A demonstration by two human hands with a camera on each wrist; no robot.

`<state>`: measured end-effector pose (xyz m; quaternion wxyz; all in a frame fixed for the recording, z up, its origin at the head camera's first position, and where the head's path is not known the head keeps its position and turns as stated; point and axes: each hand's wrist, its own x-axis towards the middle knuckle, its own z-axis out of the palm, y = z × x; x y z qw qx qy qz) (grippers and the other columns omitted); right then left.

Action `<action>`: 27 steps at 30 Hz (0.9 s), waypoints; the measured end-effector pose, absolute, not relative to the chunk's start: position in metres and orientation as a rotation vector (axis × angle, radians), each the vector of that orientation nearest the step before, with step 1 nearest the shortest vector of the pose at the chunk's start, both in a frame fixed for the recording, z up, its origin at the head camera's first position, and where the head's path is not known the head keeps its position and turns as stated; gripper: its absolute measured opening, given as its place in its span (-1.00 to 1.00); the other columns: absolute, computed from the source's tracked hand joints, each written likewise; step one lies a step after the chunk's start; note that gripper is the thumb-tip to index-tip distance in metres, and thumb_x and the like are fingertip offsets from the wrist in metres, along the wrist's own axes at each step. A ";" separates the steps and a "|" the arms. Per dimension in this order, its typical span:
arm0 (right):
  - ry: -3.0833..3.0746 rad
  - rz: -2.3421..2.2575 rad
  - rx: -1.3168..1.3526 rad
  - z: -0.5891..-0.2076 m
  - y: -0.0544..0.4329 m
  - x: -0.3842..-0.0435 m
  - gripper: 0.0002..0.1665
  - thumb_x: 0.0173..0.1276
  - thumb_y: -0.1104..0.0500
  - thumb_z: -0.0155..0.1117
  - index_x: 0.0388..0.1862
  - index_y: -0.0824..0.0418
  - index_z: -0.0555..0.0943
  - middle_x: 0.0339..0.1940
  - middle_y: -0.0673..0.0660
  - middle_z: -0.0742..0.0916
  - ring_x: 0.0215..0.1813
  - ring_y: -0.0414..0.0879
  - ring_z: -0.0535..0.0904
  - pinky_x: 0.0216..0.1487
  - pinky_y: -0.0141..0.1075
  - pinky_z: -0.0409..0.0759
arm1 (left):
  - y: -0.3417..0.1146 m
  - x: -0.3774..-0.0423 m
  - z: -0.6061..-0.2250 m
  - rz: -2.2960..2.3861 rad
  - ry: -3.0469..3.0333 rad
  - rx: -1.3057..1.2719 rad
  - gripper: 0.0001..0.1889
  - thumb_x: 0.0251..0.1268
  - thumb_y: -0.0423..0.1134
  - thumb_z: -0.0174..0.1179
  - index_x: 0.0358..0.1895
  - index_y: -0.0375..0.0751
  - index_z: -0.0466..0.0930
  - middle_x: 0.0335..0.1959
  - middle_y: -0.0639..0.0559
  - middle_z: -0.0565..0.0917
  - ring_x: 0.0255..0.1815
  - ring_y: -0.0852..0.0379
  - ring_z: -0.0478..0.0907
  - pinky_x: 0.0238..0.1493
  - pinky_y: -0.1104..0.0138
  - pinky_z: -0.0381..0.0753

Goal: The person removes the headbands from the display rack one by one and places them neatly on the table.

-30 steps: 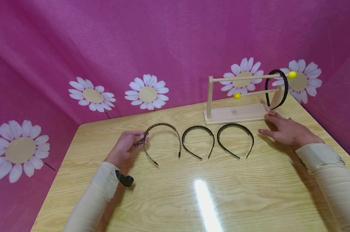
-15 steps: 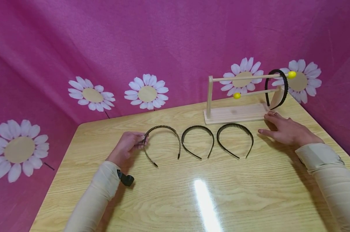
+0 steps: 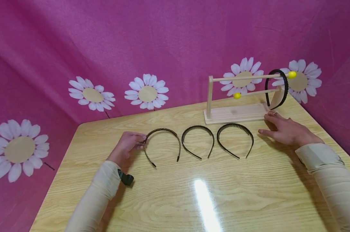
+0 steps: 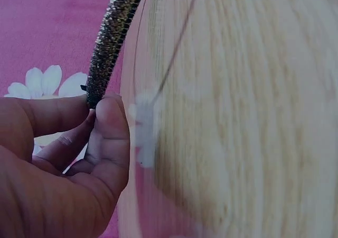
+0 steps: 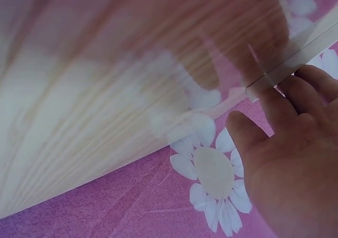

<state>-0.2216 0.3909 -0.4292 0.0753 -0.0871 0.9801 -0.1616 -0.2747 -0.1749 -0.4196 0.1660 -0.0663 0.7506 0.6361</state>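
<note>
The left wrist view crops the glittery headband (image 4: 112, 45) at the top; the right one cuts off the wooden stand (image 5: 290, 63).

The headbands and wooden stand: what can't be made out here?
Left wrist view: the sparkly headband runs past the top edge, and the left grip hides its lower part.
Head view: the right grip covers the near right corner of the wooden stand.
Head view: the hung headband partly hides the stand's right upright.
Right wrist view: the right edge cuts off a pale strip by the right grip, perhaps the stand's base.
</note>
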 end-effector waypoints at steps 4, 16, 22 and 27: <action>2.941 -0.505 -0.250 -0.428 0.391 -0.221 -0.02 0.46 -0.40 0.04 0.52 0.28 0.18 0.58 0.46 0.11 0.52 0.46 0.02 0.38 0.42 0.00 | -0.174 -0.276 -0.419 1.789 2.163 -0.188 -0.72 0.46 -0.45 0.14 0.10 -0.62 0.56 -0.36 -0.11 0.72 -0.42 0.18 0.61 -0.37 0.41 0.66; 2.963 -0.509 -0.283 -0.429 0.389 -0.221 -0.35 0.46 -0.38 0.07 -0.01 0.18 0.33 0.56 0.46 0.16 0.51 0.47 0.06 0.33 0.43 0.10 | -0.176 -0.276 -0.425 1.668 2.308 -0.158 -0.73 0.44 -0.42 0.17 0.04 -0.60 0.61 -0.37 -0.05 0.68 -0.45 0.17 0.61 -0.29 0.33 0.71; 2.959 -0.506 -0.285 -0.428 0.389 -0.220 -0.30 0.46 -0.38 0.06 0.10 0.22 0.36 0.56 0.47 0.15 0.51 0.46 0.06 0.34 0.42 0.10 | -0.178 -0.276 -0.424 1.648 2.334 -0.155 -0.75 0.45 -0.44 0.16 0.03 -0.60 0.61 -0.32 -0.12 0.71 -0.40 0.16 0.64 -0.30 0.37 0.71; 2.964 -0.504 -0.284 -0.429 0.389 -0.221 -0.35 0.45 -0.39 0.06 -0.03 0.18 0.33 0.56 0.47 0.17 0.48 0.49 0.11 0.31 0.43 0.14 | -0.180 -0.275 -0.423 1.696 2.309 -0.155 -0.73 0.43 -0.45 0.17 0.04 -0.65 0.58 -0.34 -0.14 0.71 -0.40 0.16 0.63 -0.30 0.37 0.70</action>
